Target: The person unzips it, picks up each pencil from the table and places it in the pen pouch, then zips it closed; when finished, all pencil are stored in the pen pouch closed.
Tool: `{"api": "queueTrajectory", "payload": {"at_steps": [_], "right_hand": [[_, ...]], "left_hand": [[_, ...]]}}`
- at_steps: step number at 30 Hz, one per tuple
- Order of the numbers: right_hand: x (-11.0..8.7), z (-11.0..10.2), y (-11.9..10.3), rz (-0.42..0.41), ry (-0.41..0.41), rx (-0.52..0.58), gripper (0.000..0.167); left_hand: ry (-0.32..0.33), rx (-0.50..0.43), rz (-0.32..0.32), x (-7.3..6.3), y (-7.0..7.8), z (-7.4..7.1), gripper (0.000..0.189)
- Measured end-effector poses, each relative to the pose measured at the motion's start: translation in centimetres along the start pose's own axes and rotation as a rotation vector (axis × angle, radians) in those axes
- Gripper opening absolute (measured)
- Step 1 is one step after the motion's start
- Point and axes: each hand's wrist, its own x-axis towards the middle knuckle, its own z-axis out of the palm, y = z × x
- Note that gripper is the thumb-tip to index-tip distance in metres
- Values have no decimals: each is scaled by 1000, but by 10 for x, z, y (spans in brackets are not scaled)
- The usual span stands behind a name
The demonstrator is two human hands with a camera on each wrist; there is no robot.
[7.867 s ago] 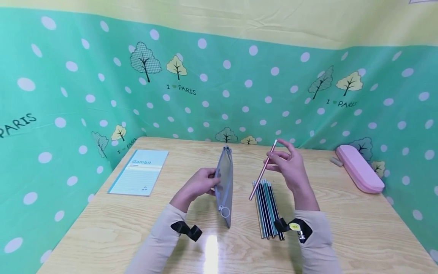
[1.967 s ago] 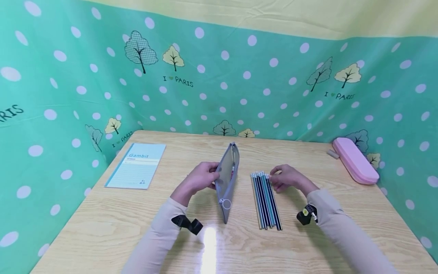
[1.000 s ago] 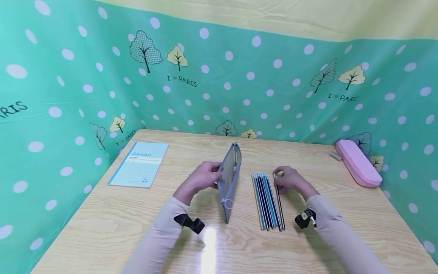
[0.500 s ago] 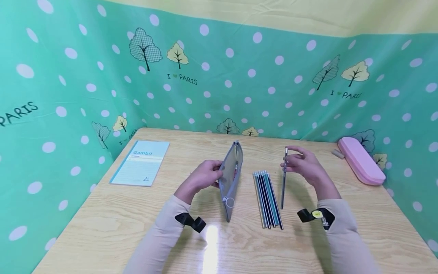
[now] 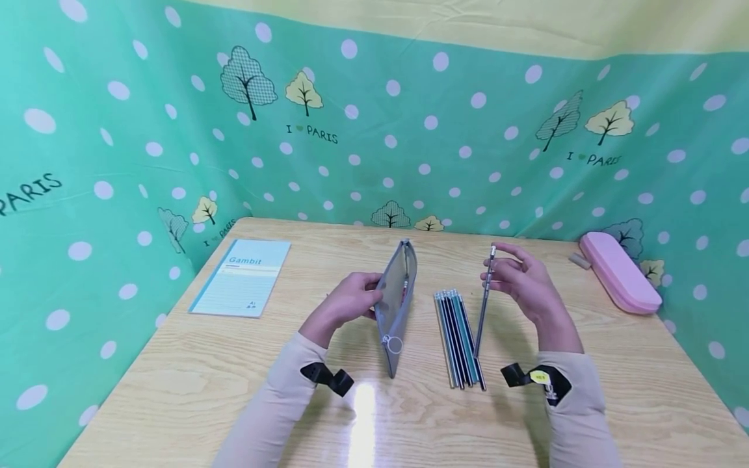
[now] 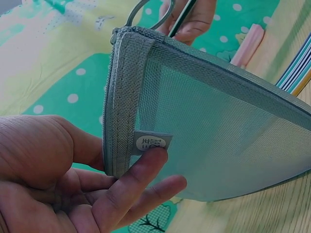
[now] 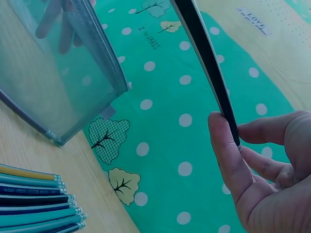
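My left hand (image 5: pixel 351 300) holds a grey mesh zip pouch (image 5: pixel 402 317) on edge above the table, its top unzipped. Through the opening a red pencil (image 5: pixel 404 292) shows inside. In the left wrist view, the thumb is on one side of the pouch's end and the fingers lie by a small label (image 6: pixel 151 141). My right hand (image 5: pixel 529 289) pinches a dark pencil (image 5: pixel 484 305) near its white eraser end, its other end pointing down over the row of pencils. That row of several pencils (image 5: pixel 456 338), mostly dark and teal, lies right of the pouch.
A light blue notebook (image 5: pixel 241 279) lies at the back left of the wooden table (image 5: pixel 175 396). At the back right are a pink pencil case (image 5: pixel 620 273) and a small grey eraser (image 5: pixel 579 260). A green dotted cloth (image 5: pixel 328 175) hangs behind the table.
Earlier my right hand held a red pencil beside the pouch; a red one now shows inside. The right hand then drew a dark pencil from the row and lifted it; its lower end has swung left.
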Motion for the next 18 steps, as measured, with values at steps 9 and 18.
{"api": "queueTrajectory", "payload": {"at_steps": [9,18], "right_hand": [[0,-1,-4,-18,20,37,27],[0,5,-3,-20,36,35,28]], "left_hand": [[-1,1,2,0,2,0,52],[2,0,-1,0,1,0,53]]}}
